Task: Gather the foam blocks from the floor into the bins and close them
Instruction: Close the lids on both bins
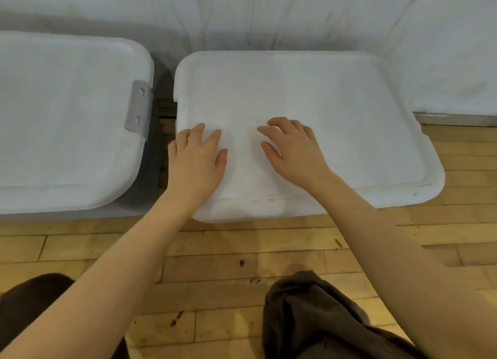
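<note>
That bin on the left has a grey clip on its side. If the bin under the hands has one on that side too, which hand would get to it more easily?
Probably the left hand: it rests at the right lid's left edge, beside the gap. The right hand lies further in.

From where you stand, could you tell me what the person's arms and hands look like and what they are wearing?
Both arms are bare from the bottom edge of the picture to the fingertips; no sleeve shows. The left hand and right hand wear no gloves, and I see no rings, watch or bracelet. Nails look short and unpainted, though the picture is soft. Dark brown trousers cover the knees below.
</note>
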